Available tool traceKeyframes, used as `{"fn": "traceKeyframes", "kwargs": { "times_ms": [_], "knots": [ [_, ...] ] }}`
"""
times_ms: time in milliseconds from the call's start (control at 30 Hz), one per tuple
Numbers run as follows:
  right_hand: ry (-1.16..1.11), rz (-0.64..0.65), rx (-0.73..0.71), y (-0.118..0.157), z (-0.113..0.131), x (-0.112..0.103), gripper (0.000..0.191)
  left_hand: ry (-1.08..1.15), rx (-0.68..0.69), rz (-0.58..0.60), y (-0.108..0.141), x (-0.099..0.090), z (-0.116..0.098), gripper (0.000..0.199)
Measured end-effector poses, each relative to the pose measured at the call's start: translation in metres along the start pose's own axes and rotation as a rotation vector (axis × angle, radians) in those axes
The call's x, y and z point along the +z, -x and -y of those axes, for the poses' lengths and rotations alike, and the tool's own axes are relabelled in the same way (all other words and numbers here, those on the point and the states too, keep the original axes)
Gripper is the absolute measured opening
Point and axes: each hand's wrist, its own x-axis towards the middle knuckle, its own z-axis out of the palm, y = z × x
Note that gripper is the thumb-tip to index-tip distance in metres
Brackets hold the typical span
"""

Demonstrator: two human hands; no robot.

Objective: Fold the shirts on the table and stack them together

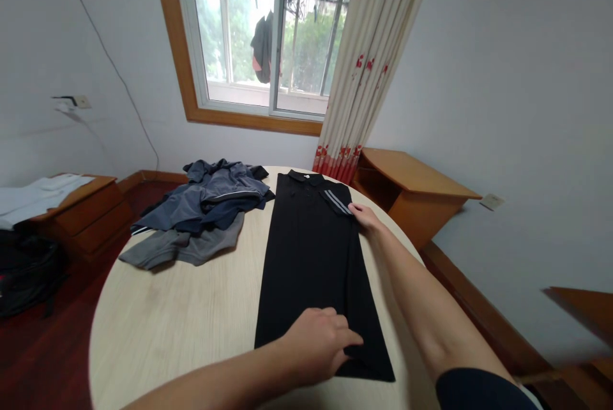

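A black polo shirt point(311, 257) lies lengthwise on the round table, its collar at the far end and its hem towards me. One side is folded inward, and a short sleeve point(338, 202) with two grey stripes rests on the upper body. My right hand point(364, 216) pinches the edge of that sleeve between thumb and fingers. Over the lower part of the shirt, near the hem, hovers or rests my left hand point(320, 341). Its index finger and thumb are apart, the other fingers loosely bent, with nothing visible between them.
A heap of grey and navy clothes point(205, 199) sits on the far left of the pale round table point(158, 314). Beyond are a window, a curtain point(368, 65) and a wooden cabinet point(412, 186). A low wooden drawer unit point(90, 218) and black bag point(29, 269) stand left.
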Motion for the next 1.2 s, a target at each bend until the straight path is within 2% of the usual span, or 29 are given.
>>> {"fn": "traceKeyframes", "kwargs": {
  "times_ms": [100, 267, 467, 667, 933, 1200],
  "knots": [
    [-0.078, -0.005, 0.102, -0.018, -0.003, 0.003, 0.051, -0.001, 0.037, -0.035, -0.001, 0.005, 0.003, 0.032],
    [-0.119, -0.005, 0.078, -0.030, 0.009, 0.009, 0.054, -0.040, 0.064, -0.037, -0.001, 0.001, 0.005, 0.034],
    [0.203, 0.070, -0.125, -0.036, 0.039, 0.035, 0.050, -0.165, 0.146, -0.025, -0.001, -0.002, 0.006, 0.034],
    [0.366, 0.138, -0.183, -0.036, 0.054, 0.065, 0.055, -0.239, 0.206, -0.074, -0.003, 0.007, 0.011, 0.026],
    [0.449, 0.291, -0.181, -0.038, 0.054, 0.068, 0.060, -0.237, 0.234, -0.062, -0.003, 0.010, 0.014, 0.025],
    [0.641, 0.340, -0.252, -0.021, 0.053, 0.081, 0.066, -0.244, 0.216, -0.001, -0.004, 0.030, 0.022, 0.027]
  ]
}}
